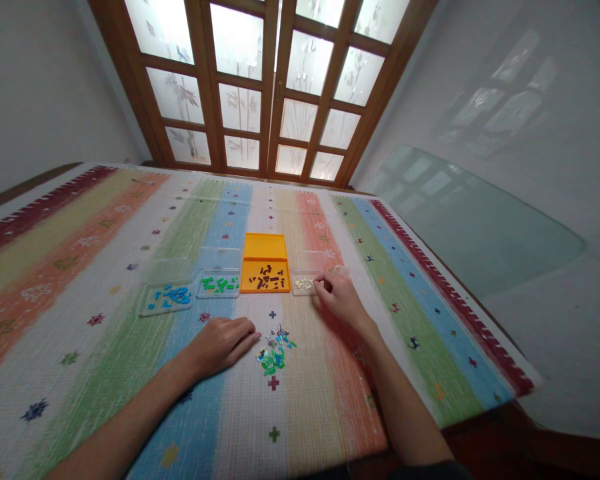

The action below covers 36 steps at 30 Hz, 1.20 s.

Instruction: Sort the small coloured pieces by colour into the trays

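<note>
At nine o'clock from the right hand (pixel 341 297), whose bunched fingertips' contents I couldn't tell, the cream pieces (pixel 303 284) looked light, stiff, best edge-pinched; the left hand (pixel 225 343) lay slack, ungripping.

A person's bare left hand (pixel 225 345) and bare right hand (pixel 343 297), each on a slim, uncovered forearm. Near the right elbow, a plain, very dark fabric sleeve (pixel 433 471) begins, its edge crossing the arm; the picture's lower border cuts it off, and its weave is too dim to tell.
</note>
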Available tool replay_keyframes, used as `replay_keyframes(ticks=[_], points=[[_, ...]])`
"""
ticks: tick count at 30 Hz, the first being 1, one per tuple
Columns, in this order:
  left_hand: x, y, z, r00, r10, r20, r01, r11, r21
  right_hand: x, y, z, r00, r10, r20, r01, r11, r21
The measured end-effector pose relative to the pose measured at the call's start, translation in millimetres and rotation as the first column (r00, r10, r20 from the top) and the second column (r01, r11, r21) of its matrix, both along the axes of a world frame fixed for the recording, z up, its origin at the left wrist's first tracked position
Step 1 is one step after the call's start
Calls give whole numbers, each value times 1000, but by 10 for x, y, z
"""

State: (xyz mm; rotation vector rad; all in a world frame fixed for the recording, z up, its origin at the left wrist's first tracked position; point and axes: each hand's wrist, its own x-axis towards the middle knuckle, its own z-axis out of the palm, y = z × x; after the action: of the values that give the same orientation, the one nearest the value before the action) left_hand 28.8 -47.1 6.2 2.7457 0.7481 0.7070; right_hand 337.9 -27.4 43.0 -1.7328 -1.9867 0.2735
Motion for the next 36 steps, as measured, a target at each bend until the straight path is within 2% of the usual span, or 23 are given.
replay_keyframes(ticks=[7, 11, 14, 16, 18, 21, 24, 27, 32, 36], points=[[2, 3, 14, 1000, 1, -22, 0, 1000, 18, 117, 41, -26, 992, -82, 95, 83, 996, -15], [0, 3, 23, 1000, -6, -28, 7, 1000, 21, 144, 4, 13, 998, -62, 33, 62, 998, -20], [-1, 2, 22, 1000, -4, -30, 4, 1000, 18, 103, -53, 42, 994, 45, -104, -49, 998, -37], [0, 2, 15, 1000, -2, -31, 2, 1000, 10, 33, -105, 56, 974, 144, -173, -163, 982, -98], [2, 3, 9, 1000, 0, -27, 0, 1000, 3, -67, -165, 68, 942, 247, -228, -296, 932, -210], [5, 1, 13, 1000, 3, -13, -3, 1000, -9, -248, -253, 85, 886, 368, -280, -452, 818, -356], [8, -17, 43, 1000, -7, 15, 8, 999, -33, -435, -329, 76, 858, 415, -303, -508, 774, -379], [9, -60, 88, 998, -17, 54, 21, 997, -75, -610, -396, 19, 818, 489, -302, -571, 754, -325], [6, -132, 127, 996, -67, 65, 75, 990, -120, -819, -479, -85, 794, 574, -201, -608, 752, -255], [5, -148, 96, 996, -79, 33, 82, 991, -107, -856, -495, -86, 798, 590, -121, -599, 757, -261]])
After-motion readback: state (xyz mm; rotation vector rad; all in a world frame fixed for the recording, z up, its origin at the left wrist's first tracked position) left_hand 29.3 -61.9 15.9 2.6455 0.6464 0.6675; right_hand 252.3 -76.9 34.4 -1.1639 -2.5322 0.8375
